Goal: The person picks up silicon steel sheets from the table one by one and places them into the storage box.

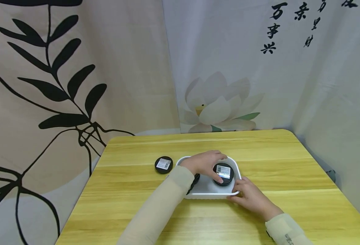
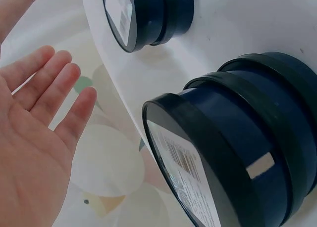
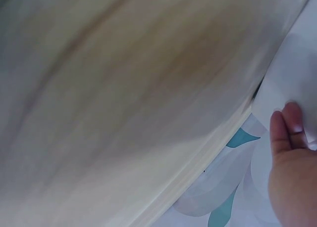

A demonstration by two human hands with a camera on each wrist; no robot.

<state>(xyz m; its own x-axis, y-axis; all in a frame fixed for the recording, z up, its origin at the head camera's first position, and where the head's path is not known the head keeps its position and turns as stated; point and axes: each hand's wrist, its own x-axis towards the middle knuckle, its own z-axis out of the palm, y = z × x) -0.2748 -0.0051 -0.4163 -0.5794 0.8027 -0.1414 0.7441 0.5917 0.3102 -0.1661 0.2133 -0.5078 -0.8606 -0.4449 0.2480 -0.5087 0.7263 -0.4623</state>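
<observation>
A white plastic bin holds round dark tins with white labels. My left hand reaches over it, fingers extended and spread around the labelled tin at its right end. In the left wrist view that hand has straight fingers and a bare palm, apart from the tins. A stack of dark blue tins with black rims fills the foreground there, and a shorter stack stands behind. My right hand grips the bin's near right corner; its fingers lie against the white wall in the right wrist view.
Another labelled black tin lies on the wooden table, left of the bin. My left forearm crosses in front of the bin's left end and partly hides the tins there. Printed curtains hang behind the table's back edge.
</observation>
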